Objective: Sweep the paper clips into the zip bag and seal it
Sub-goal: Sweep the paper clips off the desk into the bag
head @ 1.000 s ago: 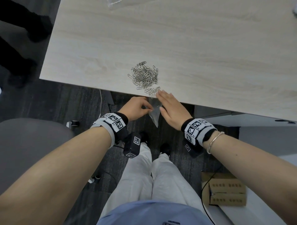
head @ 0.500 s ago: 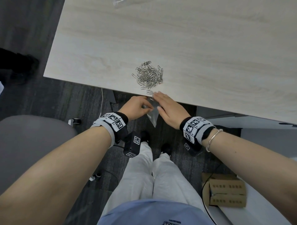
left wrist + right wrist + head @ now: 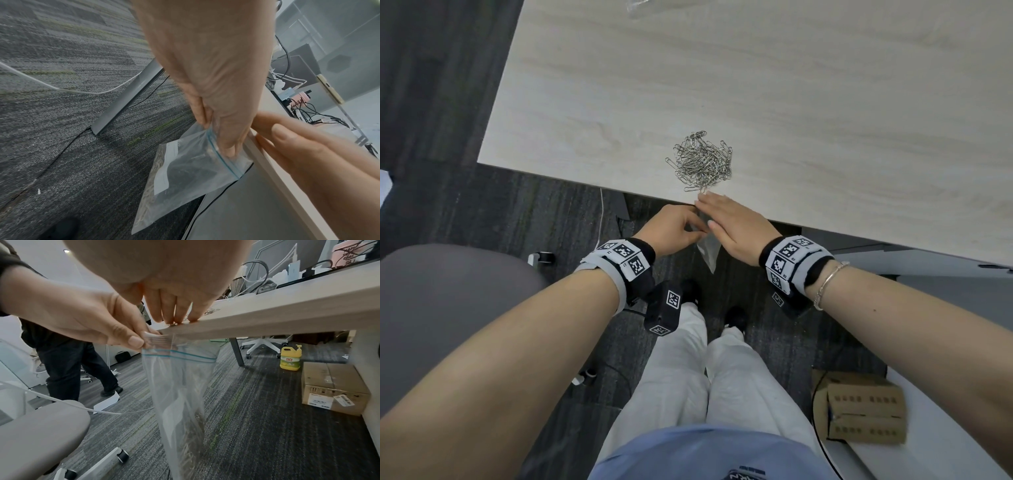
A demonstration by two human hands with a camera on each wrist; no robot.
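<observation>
both hands [image 3: 736, 228] hide the zip bag's [image 3: 708, 251] mouth.

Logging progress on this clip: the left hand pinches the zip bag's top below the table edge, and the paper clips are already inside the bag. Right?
Not quite. The left hand does pinch the zip bag below the table edge, but the head view shows the paper clips heaped on the table, and the bag holds none.

The table [image 3: 825, 102] is showing a pale, washed wood grain in beige and grey. Near its front edge the paper clips [image 3: 702, 162] are gleaming silver. The zip bag [image 3: 180, 386] is looking clear, with two thin blue lines running across below its mouth and a white panel showing through. The wristbands [image 3: 789, 260] are wearing black-and-white square markers on grey and black. The carpet [image 3: 61, 113] is running dark grey with green flecks.
</observation>
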